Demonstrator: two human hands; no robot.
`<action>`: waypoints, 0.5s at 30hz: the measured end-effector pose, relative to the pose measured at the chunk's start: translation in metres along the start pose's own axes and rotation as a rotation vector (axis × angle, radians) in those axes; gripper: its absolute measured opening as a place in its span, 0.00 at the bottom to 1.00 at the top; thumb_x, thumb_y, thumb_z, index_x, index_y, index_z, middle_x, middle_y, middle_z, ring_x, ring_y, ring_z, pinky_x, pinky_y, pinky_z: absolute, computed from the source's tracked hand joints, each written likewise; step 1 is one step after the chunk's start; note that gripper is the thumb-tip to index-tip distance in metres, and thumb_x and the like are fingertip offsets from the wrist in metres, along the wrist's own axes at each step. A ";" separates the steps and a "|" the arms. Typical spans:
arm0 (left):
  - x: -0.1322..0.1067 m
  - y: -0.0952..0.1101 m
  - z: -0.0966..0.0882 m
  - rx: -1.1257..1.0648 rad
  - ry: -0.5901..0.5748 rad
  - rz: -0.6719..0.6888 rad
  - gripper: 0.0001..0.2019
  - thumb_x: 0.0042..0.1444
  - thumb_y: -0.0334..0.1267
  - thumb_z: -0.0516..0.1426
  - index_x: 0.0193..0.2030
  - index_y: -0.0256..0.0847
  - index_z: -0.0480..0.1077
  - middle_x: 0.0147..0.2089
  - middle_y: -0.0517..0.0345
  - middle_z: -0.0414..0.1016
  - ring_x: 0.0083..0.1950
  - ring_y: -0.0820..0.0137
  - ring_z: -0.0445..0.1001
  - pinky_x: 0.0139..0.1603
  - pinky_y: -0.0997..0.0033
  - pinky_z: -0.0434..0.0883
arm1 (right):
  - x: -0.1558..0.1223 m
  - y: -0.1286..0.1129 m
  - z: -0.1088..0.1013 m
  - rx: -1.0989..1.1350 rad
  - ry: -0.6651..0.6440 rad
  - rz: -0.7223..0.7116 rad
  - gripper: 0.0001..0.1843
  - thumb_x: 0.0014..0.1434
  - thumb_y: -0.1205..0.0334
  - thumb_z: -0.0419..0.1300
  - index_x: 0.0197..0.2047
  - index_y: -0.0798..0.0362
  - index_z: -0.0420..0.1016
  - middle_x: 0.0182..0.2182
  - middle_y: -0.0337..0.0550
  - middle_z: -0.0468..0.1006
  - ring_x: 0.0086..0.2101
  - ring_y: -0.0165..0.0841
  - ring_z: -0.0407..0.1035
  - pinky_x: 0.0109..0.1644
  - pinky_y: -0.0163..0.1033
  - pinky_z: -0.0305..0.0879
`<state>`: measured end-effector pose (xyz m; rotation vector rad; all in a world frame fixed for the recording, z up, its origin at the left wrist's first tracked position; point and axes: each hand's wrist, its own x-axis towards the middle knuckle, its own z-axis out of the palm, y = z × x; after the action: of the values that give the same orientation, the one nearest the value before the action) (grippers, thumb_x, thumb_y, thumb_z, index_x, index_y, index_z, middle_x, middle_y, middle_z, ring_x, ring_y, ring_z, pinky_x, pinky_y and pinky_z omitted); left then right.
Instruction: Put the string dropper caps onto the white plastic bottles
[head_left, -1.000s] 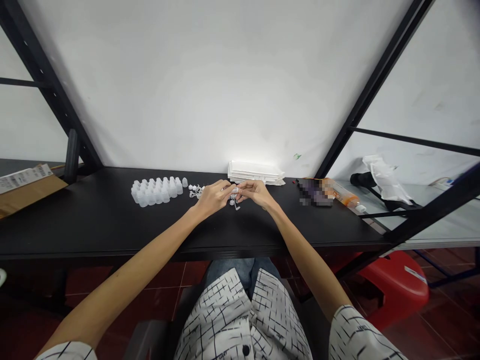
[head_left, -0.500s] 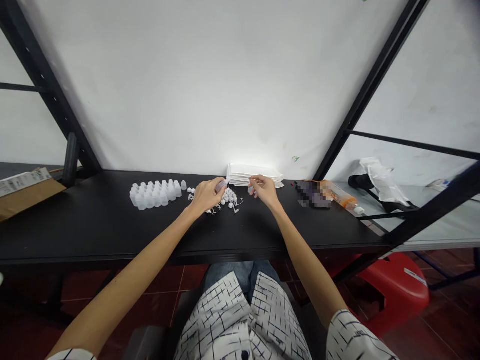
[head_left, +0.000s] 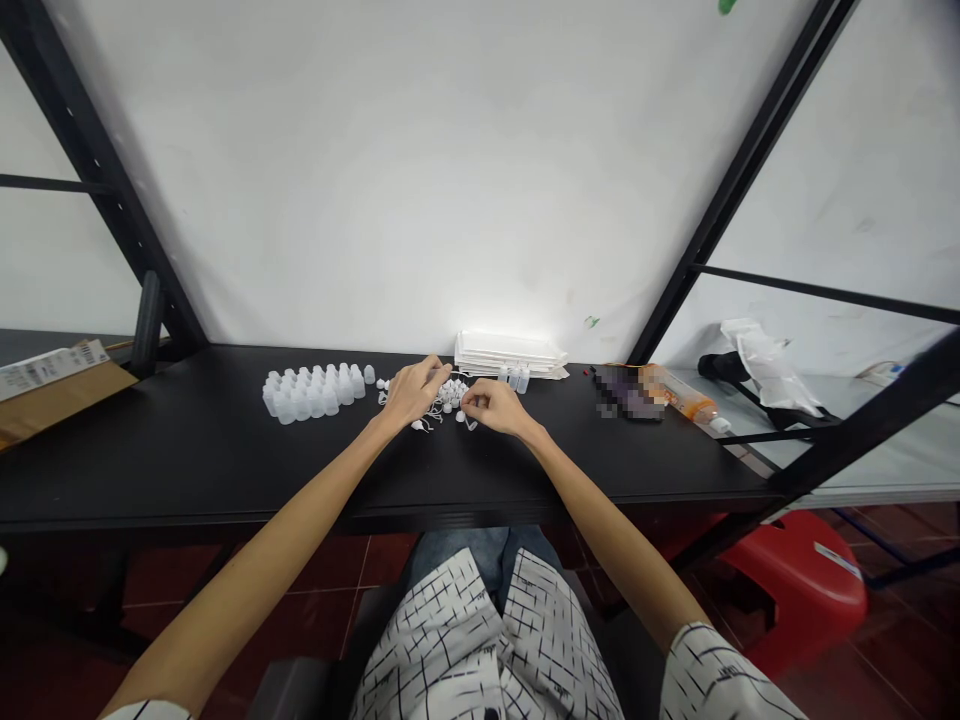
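- My left hand (head_left: 415, 392) is curled down over the small white caps (head_left: 452, 393), fingers bent; I can't tell whether they grip anything.
- My right hand (head_left: 495, 407) is just beside the caps, fingers curled inward, fingertips (head_left: 465, 400) close to the loose white cords (head_left: 431, 415); whether they're closed on a cord is hidden.
- The caps and cords lie in a tangled cluster on the black table (head_left: 225, 470), between my hands.
- To my left stand rows of translucent plastic bottles (head_left: 311, 392), packed close together.
- Ahead, two small bottles (head_left: 517, 379) stand upright against a stack of white packets (head_left: 510, 350).
- Farther right lies a pixelated, unreadable item (head_left: 626, 392), touching a clear tube with orange ends (head_left: 679, 395).
- At the table's far left sits a cardboard box (head_left: 60, 385).
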<state>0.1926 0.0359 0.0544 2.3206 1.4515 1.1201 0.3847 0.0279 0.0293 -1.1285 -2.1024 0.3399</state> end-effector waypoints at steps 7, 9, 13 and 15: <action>0.002 -0.001 0.007 0.139 0.079 -0.024 0.18 0.56 0.56 0.54 0.30 0.41 0.70 0.26 0.55 0.73 0.32 0.62 0.72 0.28 0.71 0.54 | 0.003 -0.009 -0.022 0.619 0.065 0.172 0.09 0.48 0.57 0.64 0.27 0.55 0.72 0.20 0.35 0.70 0.18 0.24 0.61 0.21 0.30 0.52; 0.003 -0.003 0.009 0.146 0.081 0.006 0.16 0.55 0.53 0.55 0.31 0.42 0.70 0.26 0.56 0.73 0.30 0.63 0.72 0.28 0.71 0.56 | 0.003 -0.009 -0.026 0.679 0.154 0.193 0.11 0.48 0.55 0.65 0.27 0.55 0.72 0.21 0.36 0.71 0.17 0.24 0.62 0.18 0.29 0.47; 0.002 -0.004 0.013 0.131 0.007 0.082 0.14 0.55 0.49 0.55 0.32 0.41 0.72 0.26 0.57 0.74 0.29 0.65 0.71 0.30 0.71 0.58 | 0.004 -0.008 -0.025 0.689 0.237 0.191 0.15 0.47 0.51 0.67 0.28 0.56 0.72 0.26 0.40 0.74 0.17 0.25 0.67 0.15 0.29 0.46; 0.001 -0.003 0.015 0.095 -0.044 0.128 0.14 0.55 0.49 0.55 0.31 0.41 0.73 0.28 0.56 0.75 0.30 0.66 0.70 0.31 0.71 0.58 | 0.004 -0.009 -0.021 0.683 0.230 0.173 0.17 0.47 0.50 0.68 0.29 0.56 0.73 0.25 0.40 0.74 0.18 0.26 0.69 0.15 0.29 0.48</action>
<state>0.2011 0.0417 0.0428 2.5184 1.3864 1.0459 0.3926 0.0241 0.0506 -0.8766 -1.5042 0.8854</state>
